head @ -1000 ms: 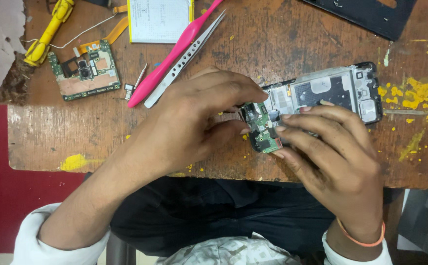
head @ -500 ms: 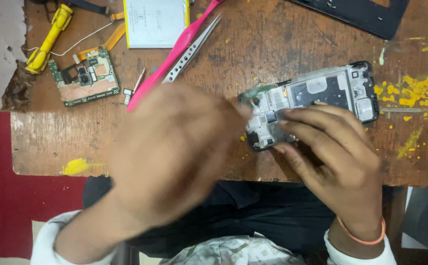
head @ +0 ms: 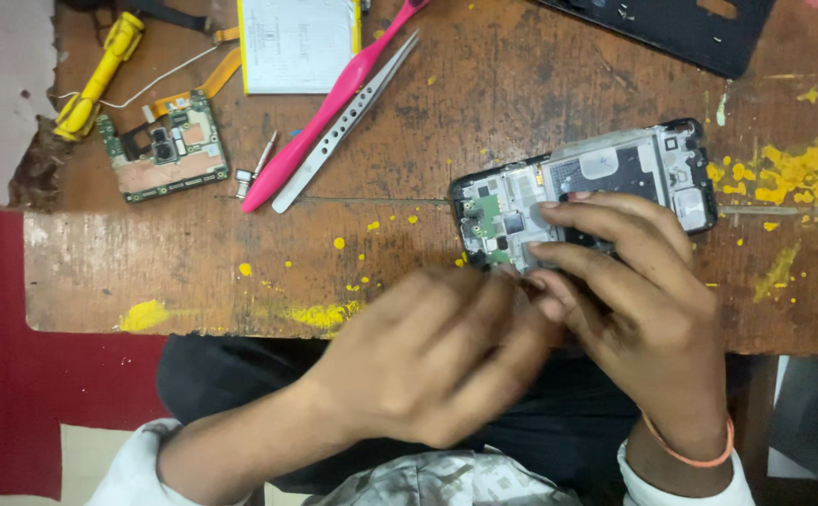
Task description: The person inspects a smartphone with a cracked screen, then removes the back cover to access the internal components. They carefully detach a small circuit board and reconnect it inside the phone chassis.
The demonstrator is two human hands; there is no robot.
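An opened phone (head: 615, 173) with its back off lies on the worn wooden table (head: 193, 262), its green board and metal shields showing. My right hand (head: 643, 300) rests on the phone's near side, fingers pressing on its lower middle and holding it down. My left hand (head: 428, 365) is blurred, over the table's front edge, just left of the right hand. Its fingers are bunched toward the phone's lower left corner. Whether it holds anything is hidden by the blur.
At the back left lie a loose green circuit board (head: 161, 150), a yellow-handled tool (head: 100, 75), a white flat battery (head: 297, 42), a pink pry tool (head: 334, 103) and metal tweezers (head: 343, 122). A black phone cover (head: 671, 28) lies at the back right. Yellow paint spots mark the wood.
My left hand lifted off the phone's left end, swung toward me, and now sits lower by the table's front edge. The right hand stays on the phone.
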